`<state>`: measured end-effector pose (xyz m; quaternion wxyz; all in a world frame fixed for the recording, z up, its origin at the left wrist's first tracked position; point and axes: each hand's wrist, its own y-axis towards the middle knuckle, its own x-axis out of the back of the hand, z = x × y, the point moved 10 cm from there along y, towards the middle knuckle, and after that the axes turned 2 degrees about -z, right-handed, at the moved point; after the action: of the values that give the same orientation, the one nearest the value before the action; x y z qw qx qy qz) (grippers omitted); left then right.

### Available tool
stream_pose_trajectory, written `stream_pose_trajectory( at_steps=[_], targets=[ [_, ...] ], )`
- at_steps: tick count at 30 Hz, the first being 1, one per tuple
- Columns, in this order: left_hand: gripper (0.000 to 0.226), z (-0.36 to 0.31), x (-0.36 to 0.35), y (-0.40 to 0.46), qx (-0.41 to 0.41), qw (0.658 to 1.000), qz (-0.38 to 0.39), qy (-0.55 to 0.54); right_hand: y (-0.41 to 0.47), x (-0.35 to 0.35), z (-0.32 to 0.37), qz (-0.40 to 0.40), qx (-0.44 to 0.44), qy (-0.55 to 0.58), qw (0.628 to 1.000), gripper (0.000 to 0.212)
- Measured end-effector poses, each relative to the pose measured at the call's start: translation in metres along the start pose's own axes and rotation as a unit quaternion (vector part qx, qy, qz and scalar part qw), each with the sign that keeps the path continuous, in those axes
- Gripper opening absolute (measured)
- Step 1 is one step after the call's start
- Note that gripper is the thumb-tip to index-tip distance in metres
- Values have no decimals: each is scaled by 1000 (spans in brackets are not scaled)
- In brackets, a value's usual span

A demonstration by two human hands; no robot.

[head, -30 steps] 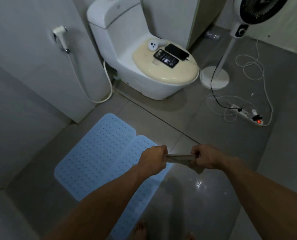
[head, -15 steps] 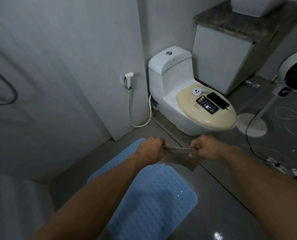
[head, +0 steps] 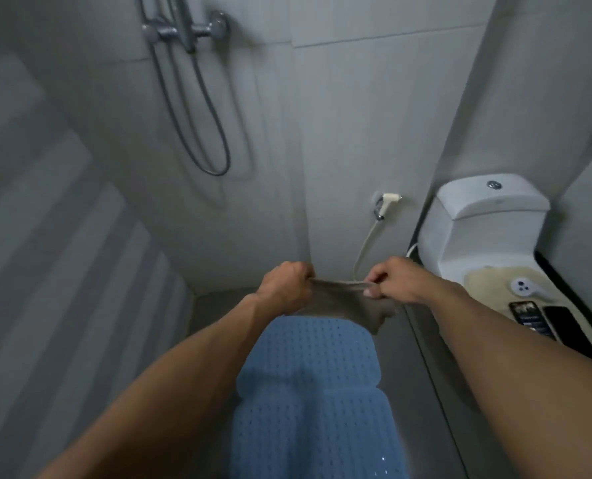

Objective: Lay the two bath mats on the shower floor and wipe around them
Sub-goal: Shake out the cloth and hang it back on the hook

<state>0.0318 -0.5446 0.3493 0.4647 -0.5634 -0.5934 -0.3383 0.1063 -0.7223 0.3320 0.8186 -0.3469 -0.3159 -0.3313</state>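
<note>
Two blue perforated bath mats lie end to end on the grey shower floor: the far mat [head: 315,350] and the near mat [head: 318,433], which runs off the bottom of the view. Above the far mat I hold a grey-brown cloth [head: 342,305] stretched between both hands. My left hand [head: 285,283] grips its left end in a fist. My right hand [head: 394,280] pinches its right end, and the cloth's lower part hangs down over the far mat's edge.
A white toilet [head: 477,229] stands at the right, with two phones [head: 546,319] and a small white device [head: 522,286] on its lid. A bidet sprayer [head: 387,202] and a shower mixer with hose [head: 191,32] hang on the tiled wall ahead.
My view has swung left and upward from the toilet and fan toward the shower wall. Both hands keep the cloth stretched between them, now over the far end of the mats.
</note>
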Motion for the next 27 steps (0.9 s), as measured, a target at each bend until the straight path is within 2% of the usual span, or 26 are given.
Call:
stream_pose_trajectory(
  at_steps=[7,11,15,19,24,27],
  targets=[
    [26,72,79,-73,115,989,-83,-32,20,-1,126,21,133,-36,990,8],
    [24,115,117,-140,183,970,-150,-55,11,-24,209,14,221,18,975,7],
    [17,151,149,-236,248,939,-230,-62,-24,-68,297,18,312,71,947,26],
    [12,177,175,-339,310,911,-266,-52,-69,-129,381,59,378,41,923,46],
    [18,190,210,-459,386,866,-317,-3,-133,-186,476,117,453,-2,884,51],
    [15,185,223,-526,432,837,-331,47,-180,-221,535,134,526,-22,840,55]
  ],
)
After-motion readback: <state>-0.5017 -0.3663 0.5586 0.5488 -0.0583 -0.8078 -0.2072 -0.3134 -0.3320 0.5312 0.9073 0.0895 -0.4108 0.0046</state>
